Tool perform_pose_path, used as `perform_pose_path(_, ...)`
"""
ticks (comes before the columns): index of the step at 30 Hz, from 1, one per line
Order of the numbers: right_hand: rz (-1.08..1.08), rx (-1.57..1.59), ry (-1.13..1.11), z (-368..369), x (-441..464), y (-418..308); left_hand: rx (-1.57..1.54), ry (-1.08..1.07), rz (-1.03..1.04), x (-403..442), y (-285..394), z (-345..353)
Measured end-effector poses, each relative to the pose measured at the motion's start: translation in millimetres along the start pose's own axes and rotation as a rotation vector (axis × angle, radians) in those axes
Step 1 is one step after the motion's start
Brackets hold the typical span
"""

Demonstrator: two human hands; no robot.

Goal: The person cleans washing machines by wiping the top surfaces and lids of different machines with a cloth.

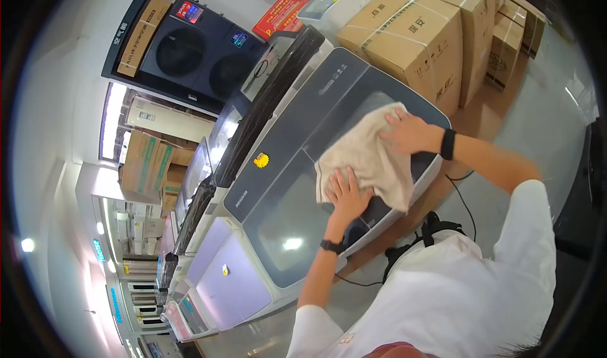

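Note:
A beige cloth lies spread over the dark grey lid of a washing machine. My left hand rests flat on the cloth's near left part, fingers spread. Toward the cloth's far right corner, my right hand presses down with its fingers stretched out and apart. Both wrists wear black bands. A yellow sticker and a lengthwise seam show on the lid left of the cloth. The surface under the cloth is hidden.
A purple-lidded washing machine stands directly left. Strapped cardboard boxes are stacked beyond the right end. A large dark unit with two round fans stands behind. A black cable runs by the floor near my body.

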State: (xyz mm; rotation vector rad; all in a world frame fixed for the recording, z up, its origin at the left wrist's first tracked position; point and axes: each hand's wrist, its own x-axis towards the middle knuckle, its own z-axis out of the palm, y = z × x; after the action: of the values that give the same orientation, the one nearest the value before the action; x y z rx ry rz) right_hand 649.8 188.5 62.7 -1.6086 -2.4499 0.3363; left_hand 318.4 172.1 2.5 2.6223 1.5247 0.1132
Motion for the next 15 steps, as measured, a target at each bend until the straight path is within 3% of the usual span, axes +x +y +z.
perform_pose_path(4, 0.234, -0.087, 0.247, 34, 8, -32, -0.067, -0.076, -0.113, 36, 31, -10)
perform_pose_path(8, 0.085, -0.136, 0.325, 51, -47, -69, 0.021, -0.034, 0.068, 4, 57, 10)
perform_pose_path(11, 0.092, -0.033, 0.457, 56, -98, -78, 0.024, 0.03, 0.151, -40, 78, 3)
perform_pose_path(15, 0.13, 0.012, 0.365, 29, -109, -43, 0.097, 0.143, 0.196, -44, 79, 13)
